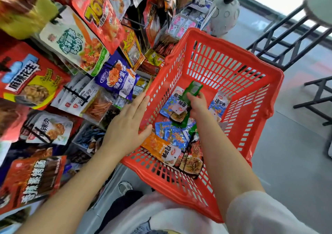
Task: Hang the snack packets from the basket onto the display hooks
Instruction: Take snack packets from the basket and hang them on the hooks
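A red plastic basket [233,68] fills the middle of the head view, tilted toward me. Several small snack packets lie on its floor: blue ones [172,106], an orange one [159,147] and dark ones [192,163]. My right hand [197,104] reaches inside and pinches a small green packet [192,90], lifted a little above the others. My left hand [129,124] rests with straight fingers against the basket's left rim. To the left, black display hooks [75,93] carry rows of hanging packets.
The rack at left is crowded with large red, white and blue snack bags [116,77]. A black metal stool frame [287,41] and a round seat [319,5] stand at right on a grey floor. A white vase [224,14] sits behind the basket.
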Tool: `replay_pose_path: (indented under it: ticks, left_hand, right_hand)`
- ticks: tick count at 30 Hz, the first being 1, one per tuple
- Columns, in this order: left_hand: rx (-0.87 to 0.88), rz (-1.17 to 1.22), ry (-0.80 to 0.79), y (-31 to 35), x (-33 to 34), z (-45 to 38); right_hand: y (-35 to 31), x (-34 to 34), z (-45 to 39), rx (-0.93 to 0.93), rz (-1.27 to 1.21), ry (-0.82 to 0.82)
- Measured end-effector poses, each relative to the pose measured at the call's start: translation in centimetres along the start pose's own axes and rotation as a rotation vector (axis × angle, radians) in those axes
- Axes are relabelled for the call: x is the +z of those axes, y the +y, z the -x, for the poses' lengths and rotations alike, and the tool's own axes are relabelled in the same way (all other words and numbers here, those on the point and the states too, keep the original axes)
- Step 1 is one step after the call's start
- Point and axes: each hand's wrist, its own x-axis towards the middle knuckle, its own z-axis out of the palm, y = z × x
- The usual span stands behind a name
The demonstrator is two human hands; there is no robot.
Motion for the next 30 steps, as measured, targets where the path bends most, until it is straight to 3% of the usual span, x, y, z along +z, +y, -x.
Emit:
replay_pose_path:
  ticks: [7,16,22,26,30]
  left_hand:
    - [-0.01,0.018,-0.002,0.1,-0.1,0.0]
    - [-0.006,0.026,0.009,0.0,0.2,0.1]
    - [-0.025,0.034,-0.031,0.1,-0.1,0.1]
    - [-0.034,0.037,-0.062,0.3,-0.5,0.1]
    - [-0.057,0.02,-0.082,0.7,-1.1,0.4]
  right_hand:
    - [1.8,2.2,-1.2,0.039,0.346,0.139]
    - [3.3,5.2,-0.5,-0.109,0.588,0.057]
    - [-1.9,0.9,1.0,-0.251,0.477,0.001]
    - [-4.6,-2.7,4.8,-0.275,0.646,-0.3]
    - [-2.4,-2.5,7.4,-0.189,1.189,-0.546]
